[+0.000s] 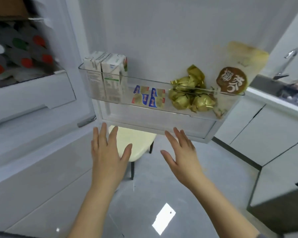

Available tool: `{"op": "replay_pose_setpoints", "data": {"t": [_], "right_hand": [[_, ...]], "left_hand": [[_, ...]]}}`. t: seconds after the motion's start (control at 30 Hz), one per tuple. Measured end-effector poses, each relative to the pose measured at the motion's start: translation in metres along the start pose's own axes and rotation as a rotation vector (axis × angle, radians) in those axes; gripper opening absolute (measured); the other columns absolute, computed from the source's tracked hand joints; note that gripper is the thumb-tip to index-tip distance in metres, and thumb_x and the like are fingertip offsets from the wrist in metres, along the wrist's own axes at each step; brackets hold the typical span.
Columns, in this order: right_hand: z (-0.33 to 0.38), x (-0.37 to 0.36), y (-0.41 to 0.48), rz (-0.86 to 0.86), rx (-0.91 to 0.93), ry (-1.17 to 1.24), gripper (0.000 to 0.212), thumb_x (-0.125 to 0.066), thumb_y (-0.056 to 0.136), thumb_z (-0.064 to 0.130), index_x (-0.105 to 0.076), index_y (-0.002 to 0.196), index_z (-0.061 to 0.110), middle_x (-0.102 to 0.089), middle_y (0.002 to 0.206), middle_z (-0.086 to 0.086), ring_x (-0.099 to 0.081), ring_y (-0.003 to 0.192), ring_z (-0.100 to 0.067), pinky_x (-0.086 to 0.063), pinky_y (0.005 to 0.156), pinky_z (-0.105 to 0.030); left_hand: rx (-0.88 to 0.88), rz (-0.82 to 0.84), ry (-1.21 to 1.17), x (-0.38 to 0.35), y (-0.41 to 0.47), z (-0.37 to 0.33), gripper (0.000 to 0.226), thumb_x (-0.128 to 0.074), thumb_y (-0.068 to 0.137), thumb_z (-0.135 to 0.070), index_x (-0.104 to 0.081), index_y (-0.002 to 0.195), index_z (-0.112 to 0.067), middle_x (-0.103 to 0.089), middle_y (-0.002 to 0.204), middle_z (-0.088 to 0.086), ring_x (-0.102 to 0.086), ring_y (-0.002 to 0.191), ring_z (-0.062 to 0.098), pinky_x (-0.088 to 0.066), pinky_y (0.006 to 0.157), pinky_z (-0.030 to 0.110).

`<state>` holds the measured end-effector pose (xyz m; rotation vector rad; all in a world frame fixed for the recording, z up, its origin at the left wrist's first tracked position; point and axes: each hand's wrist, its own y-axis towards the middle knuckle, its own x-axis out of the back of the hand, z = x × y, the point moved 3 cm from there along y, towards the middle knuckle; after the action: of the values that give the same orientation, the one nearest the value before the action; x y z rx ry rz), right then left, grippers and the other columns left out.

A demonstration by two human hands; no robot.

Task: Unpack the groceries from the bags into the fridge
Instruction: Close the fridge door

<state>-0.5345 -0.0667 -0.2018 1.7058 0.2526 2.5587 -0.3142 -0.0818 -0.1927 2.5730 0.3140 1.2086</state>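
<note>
The open fridge door carries a clear door shelf. In it stand two white milk cartons at the left, several small blue-and-yellow packets in the middle, gold-wrapped sweets and a pale pouch with a brown round label at the right. My left hand and my right hand hover just below the shelf, fingers spread, holding nothing.
The fridge interior at the left shows a drawer and a shelf with dark lidded containers. A cream stool stands on the grey floor beneath the door. White cabinets, a counter and a sink tap are at the right.
</note>
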Motion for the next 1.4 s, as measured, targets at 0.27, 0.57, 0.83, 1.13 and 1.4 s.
{"op": "replay_pose_setpoints", "data": {"t": [0.27,0.57,0.83,1.13,1.4], "right_hand": [[-0.09,0.074,-0.034,-0.239,-0.206,0.064,0.058,-0.047,0.099,0.043,-0.029,0.152,0.028,-0.021,0.162,-0.004,-0.012,0.151,-0.022,-0.018,0.119,-0.04],[-0.146,0.134,-0.017,-0.227,-0.08,0.107,0.057,-0.045,0.101,0.04,-0.024,0.153,0.03,-0.016,0.163,-0.002,-0.008,0.151,-0.02,-0.014,0.119,-0.04],[-0.181,0.169,-0.005,-0.142,0.042,0.069,0.059,-0.044,0.101,0.041,-0.021,0.155,0.029,-0.013,0.163,-0.001,-0.009,0.151,-0.02,-0.016,0.12,-0.041],[-0.159,0.211,0.015,-0.17,0.127,0.523,0.066,-0.054,0.099,0.032,-0.02,0.155,0.023,-0.032,0.157,-0.001,-0.031,0.144,-0.016,-0.03,0.115,-0.036],[-0.111,0.242,0.004,-0.103,0.381,0.755,0.056,-0.063,0.095,0.024,-0.039,0.145,0.025,-0.061,0.121,0.007,-0.066,0.103,-0.009,-0.053,0.09,-0.025]], "left_hand": [[-0.339,-0.157,-0.135,0.009,-0.009,-0.123,0.052,-0.051,0.091,-0.034,-0.045,0.139,-0.017,-0.029,0.154,0.008,-0.011,0.149,0.023,-0.006,0.118,0.025],[-0.381,-0.185,0.17,-0.021,0.026,-0.222,0.054,-0.053,0.092,-0.032,-0.041,0.143,-0.018,-0.031,0.155,0.01,-0.013,0.148,0.03,-0.005,0.116,0.059],[-0.278,-0.202,0.261,-0.031,0.026,-0.227,0.044,-0.059,0.088,-0.029,-0.047,0.13,-0.022,-0.044,0.14,0.005,-0.024,0.143,0.025,-0.008,0.113,0.066],[-0.278,-0.244,0.232,-0.008,0.003,-0.205,0.045,-0.04,0.095,-0.05,-0.048,0.128,-0.02,-0.044,0.139,0.006,-0.032,0.138,0.025,-0.014,0.111,0.066],[-0.24,-0.238,-0.042,0.046,-0.031,-0.181,0.044,-0.031,0.092,-0.054,-0.057,0.109,-0.023,-0.055,0.124,-0.002,-0.042,0.131,0.019,-0.034,0.09,0.034]]}}
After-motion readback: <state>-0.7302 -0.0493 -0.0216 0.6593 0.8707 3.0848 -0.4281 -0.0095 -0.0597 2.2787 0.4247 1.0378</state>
